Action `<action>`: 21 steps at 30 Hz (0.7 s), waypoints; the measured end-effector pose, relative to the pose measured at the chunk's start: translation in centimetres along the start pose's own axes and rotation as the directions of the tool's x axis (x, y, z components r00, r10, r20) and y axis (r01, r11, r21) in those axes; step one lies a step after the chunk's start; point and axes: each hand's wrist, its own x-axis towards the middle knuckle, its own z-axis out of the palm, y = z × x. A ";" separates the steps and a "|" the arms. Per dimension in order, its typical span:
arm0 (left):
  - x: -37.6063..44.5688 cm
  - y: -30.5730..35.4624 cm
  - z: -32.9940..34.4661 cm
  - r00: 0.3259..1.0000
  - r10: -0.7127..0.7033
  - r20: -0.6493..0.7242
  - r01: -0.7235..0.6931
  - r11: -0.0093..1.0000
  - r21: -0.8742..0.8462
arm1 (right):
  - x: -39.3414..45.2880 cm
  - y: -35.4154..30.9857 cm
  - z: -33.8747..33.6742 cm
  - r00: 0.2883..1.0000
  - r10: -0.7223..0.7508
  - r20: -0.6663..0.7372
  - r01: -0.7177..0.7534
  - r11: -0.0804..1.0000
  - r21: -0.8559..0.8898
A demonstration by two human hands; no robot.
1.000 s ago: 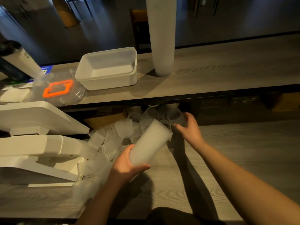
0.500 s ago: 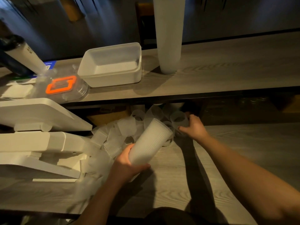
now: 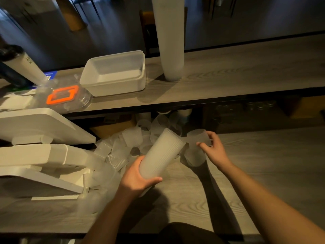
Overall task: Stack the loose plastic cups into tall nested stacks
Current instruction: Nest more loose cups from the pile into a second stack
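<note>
**Desk:** What am I looking at on the head view?

**Operator:** I'm seeing the left hand [image 3: 136, 178] wrapping round the base of a nested stack [image 3: 161, 154], which is tilting up and to the right over the bench [image 3: 263, 164]. The right hand [image 3: 213, 148] is gripping a single cup [image 3: 197, 137] just beside the stack's open rim.

**Desk:** And the rest?

**Operator:** Loose cups [image 3: 130, 138] are lying heaped behind the stack. A tall stack [image 3: 169, 37] is standing on the upper shelf [image 3: 246, 74], beside a white tub [image 3: 114, 74].

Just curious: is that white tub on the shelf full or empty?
Empty: the tub shows its bare white floor, nothing inside.
</note>
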 end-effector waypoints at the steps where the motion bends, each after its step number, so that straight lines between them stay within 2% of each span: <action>1: -0.1 0.0 0.0 1.000 0.003 -0.001 -0.003 1.000 0.005 | -0.3 -0.3 -0.2 1.000 0.008 -0.013 -0.007 0.998 0.056; 6: -0.5 -0.3 0.2 1.000 0.017 -0.015 -0.016 0.998 0.053 | -1.6 -2.0 -0.7 0.999 -0.011 -0.046 0.021 0.974 0.225; 9: -1.0 -0.1 0.4 1.000 0.024 -0.009 -0.024 0.999 0.044 | -2.1 -2.9 -0.8 1.000 -0.011 -0.002 0.011 0.950 0.313; 14: -1.4 -0.2 0.4 0.999 0.038 -0.021 -0.037 0.997 0.068 | -2.7 -4.9 -1.4 0.986 -0.123 0.108 0.109 0.986 0.129; 17: -1.7 0.0 0.3 0.999 0.047 -0.018 -0.045 0.996 0.078 | -2.7 -5.7 -2.1 0.971 -0.171 0.170 0.155 0.983 0.104; 21: -1.8 -0.3 0.2 0.998 0.060 -0.001 -0.059 0.990 0.127 | -3.0 -7.0 -2.6 0.951 -0.128 0.280 0.110 0.991 0.079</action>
